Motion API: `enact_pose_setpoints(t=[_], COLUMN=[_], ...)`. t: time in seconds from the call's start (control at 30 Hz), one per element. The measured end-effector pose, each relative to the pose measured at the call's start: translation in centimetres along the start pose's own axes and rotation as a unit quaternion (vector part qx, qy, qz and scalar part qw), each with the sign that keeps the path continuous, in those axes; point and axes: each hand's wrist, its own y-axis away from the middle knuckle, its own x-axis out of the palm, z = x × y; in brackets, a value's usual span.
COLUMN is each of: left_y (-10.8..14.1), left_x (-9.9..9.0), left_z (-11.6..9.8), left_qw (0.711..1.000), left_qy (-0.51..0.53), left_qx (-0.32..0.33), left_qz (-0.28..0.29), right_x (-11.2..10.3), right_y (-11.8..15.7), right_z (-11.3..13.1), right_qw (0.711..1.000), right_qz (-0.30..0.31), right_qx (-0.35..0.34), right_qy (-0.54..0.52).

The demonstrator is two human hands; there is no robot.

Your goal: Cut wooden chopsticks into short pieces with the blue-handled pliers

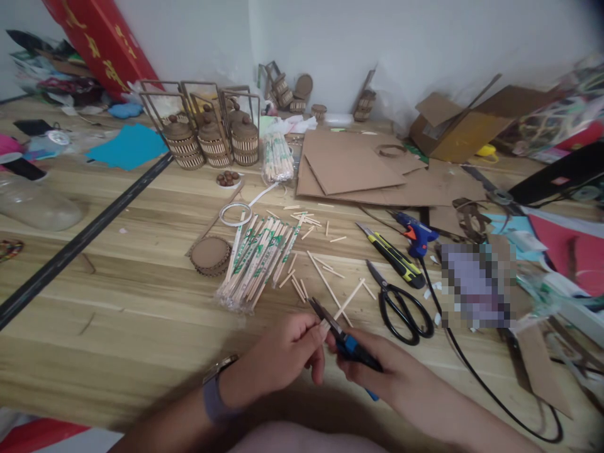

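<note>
My left hand (295, 349), wearing a watch, is closed with thumb and finger pinched around the end of a thin wooden chopstick (350, 298). In my right hand (377, 362) is a pair of pliers (348, 343) with blue and black handles, its dark jaws lying across the chopstick beside my left fingertips. Whether the jaws touch the wood I cannot tell. Several short cut sticks (298, 289) lie loose just beyond my hands. A bundle of paper-wrapped chopsticks (262, 258) rests to their left.
Black scissors (401, 308), a yellow-black utility knife (394, 255) and a blue glue gun (418, 234) with a trailing cord lie right. Cardboard sheets (353, 167), tape (235, 214) and a round cardboard piece (210, 255) lie beyond. Small lidded baskets (214, 143) stand at the back left.
</note>
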Motion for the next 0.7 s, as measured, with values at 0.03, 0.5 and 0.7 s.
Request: enact_pose_setpoints(t=[0.03, 0.5, 0.7], left_y=[0.0, -0.1, -0.1], left_x=[0.0, -0.4, -1.4], left_z=[0.1, 0.4, -0.4], left_qw=[1.0, 0.997, 0.988], left_qy=[0.001, 0.038, -0.085], left_qx=[0.004, 0.041, 0.019], left_qz=[-0.001, -0.043, -0.13], right_x=[0.1, 0.1, -0.7], right_y=[0.0, 0.3, 0.7], right_z=[-0.1, -1.4, -2.3], right_qw=[1.0, 0.997, 0.95], right_qz=[-0.009, -0.057, -0.217], right_qx=[0.0, -0.053, -0.111], right_qy=[0.007, 0.008, 0.196])
